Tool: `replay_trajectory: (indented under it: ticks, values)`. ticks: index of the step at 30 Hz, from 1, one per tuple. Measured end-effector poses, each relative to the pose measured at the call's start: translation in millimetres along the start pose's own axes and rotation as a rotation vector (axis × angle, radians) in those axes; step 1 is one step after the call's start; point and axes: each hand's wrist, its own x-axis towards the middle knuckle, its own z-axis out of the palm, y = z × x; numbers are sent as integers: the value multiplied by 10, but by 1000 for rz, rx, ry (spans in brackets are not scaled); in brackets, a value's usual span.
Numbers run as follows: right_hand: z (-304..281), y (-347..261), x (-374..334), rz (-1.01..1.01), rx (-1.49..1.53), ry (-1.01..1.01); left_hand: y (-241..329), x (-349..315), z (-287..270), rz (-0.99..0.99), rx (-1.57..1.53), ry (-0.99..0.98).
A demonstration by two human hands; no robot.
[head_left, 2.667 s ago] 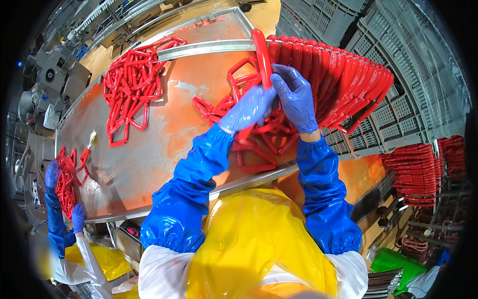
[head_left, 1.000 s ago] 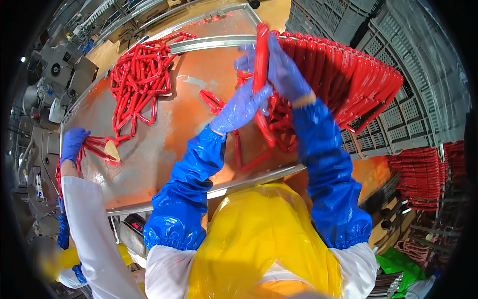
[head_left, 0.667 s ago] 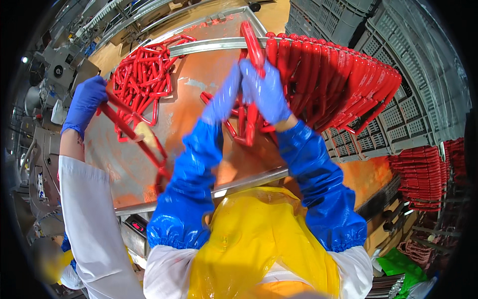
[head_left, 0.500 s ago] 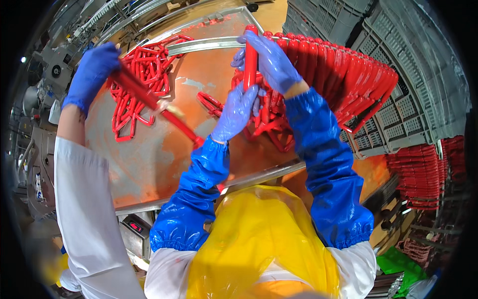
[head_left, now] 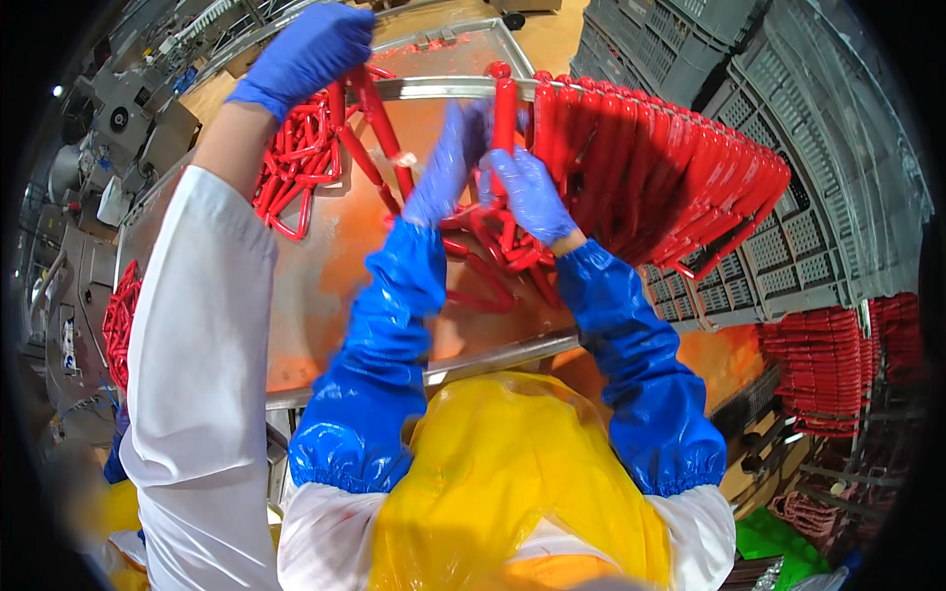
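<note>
Close to the metal rod (head_left: 419, 90) hangs a red sausage link (head_left: 504, 116). The fingers of my right hand (head_left: 532, 197), in a pale purple glove, are closed around its lower end. Beside it on the left, my left hand (head_left: 443, 167) is raised and blurred, so its fingers do not read clearly. Several red links (head_left: 488, 281) lie loosely on the steel table below my hands. To the right, a dense row of looped sausages (head_left: 641, 167) hangs from the rod.
From the left reaches a co-worker's blue-gloved hand (head_left: 310, 59) with a string of red sausages (head_left: 374, 118) below it. A sausage pile (head_left: 296, 158) lies on the orange-stained table (head_left: 325, 286). Grey crates (head_left: 778, 217) stand right; further hung sausages (head_left: 818, 369) are lower right.
My right hand has moved from the link's top to its lower end, while my left hand has risen beside it. The co-worker's hand has moved up and right with the sausage string.
</note>
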Motion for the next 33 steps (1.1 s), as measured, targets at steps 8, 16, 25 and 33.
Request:
replay_trajectory:
  ticks: [8,16,25,33]
  values:
    - [133,-588,32,-12,-52,39,-1292,-957,-272,-244,934,-136]
    - [-317,390,-849,444,-120,11,-1631,-1400,-413,-296,1086,-377]
    - [-460,628,-999,186,126,-181,-1082,-1331,-364,-160,866,-207]
    - [250,1146,-1280,176,-14,-200,-217,-889,24,-495,233,-216]
